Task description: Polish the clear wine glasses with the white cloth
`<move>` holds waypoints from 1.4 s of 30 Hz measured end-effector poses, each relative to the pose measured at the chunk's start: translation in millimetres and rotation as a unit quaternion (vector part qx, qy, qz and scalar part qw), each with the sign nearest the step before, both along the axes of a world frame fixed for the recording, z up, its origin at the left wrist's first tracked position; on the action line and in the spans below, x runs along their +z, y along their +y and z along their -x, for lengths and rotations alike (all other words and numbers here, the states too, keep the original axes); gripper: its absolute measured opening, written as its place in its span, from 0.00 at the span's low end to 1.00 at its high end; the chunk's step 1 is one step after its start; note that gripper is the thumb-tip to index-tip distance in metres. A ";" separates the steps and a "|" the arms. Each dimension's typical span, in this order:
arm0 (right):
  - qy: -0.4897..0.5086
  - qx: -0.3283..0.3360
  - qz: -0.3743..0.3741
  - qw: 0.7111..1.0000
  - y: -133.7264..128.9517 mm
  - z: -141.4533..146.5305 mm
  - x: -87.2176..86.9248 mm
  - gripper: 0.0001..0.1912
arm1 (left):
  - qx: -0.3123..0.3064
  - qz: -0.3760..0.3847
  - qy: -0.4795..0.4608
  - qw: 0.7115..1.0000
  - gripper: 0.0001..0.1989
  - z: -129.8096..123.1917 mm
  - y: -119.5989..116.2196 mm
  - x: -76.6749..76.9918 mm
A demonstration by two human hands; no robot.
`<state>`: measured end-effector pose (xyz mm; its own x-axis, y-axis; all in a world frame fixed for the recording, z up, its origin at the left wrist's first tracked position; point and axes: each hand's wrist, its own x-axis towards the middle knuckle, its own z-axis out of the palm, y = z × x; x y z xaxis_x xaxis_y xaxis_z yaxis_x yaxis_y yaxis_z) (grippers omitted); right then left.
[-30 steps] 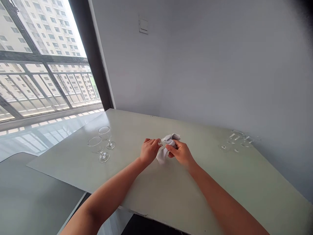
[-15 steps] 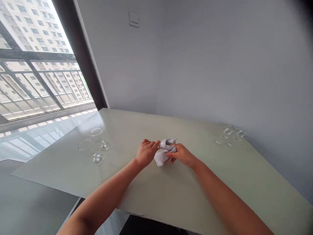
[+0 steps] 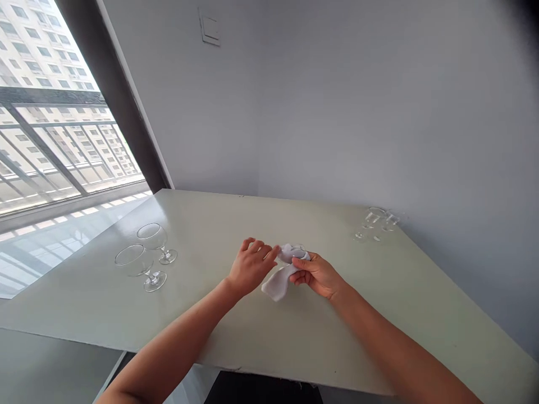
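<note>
A white cloth (image 3: 275, 286) is bunched in my right hand (image 3: 315, 275), with thumb and fingers closed on it and one end hanging down to the left. Wrapped by the cloth is a stemmed glass (image 3: 300, 247), tilted on its side; only part of its clear bowl shows. My left hand (image 3: 255, 265) is at the foot end of this glass, fingers curled and fingertips against it, though the stem is mostly hidden. Both hands are above the middle of the pale table (image 3: 236, 342).
Two stemmed glasses, a nearer one (image 3: 155, 280) and a farther one (image 3: 168, 256), stand upright on the left. Several clear glasses (image 3: 373, 219) stand at the far right by the wall (image 3: 337, 112). The table's front edge is close to me.
The view has swung slightly right. The cloth's loose end hangs lower and more spread, and my right hand has turned around the glass. My left fingers look looser.
</note>
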<state>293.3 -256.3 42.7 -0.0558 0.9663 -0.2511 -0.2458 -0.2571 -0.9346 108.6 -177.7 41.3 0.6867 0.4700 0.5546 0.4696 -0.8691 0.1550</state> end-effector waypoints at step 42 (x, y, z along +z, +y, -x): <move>-0.346 0.184 -0.268 0.880 -64.5 5.0 42.3 0.11 | -0.258 0.343 0.237 0.871 0.20 25.7 -10.1 65.4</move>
<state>288.4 -320.8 85.0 -0.4031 0.9046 0.1385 0.4381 0.3236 -0.8387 82.9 -187.8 106.7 0.9804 0.1391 -0.1394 0.1959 -0.7628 0.6162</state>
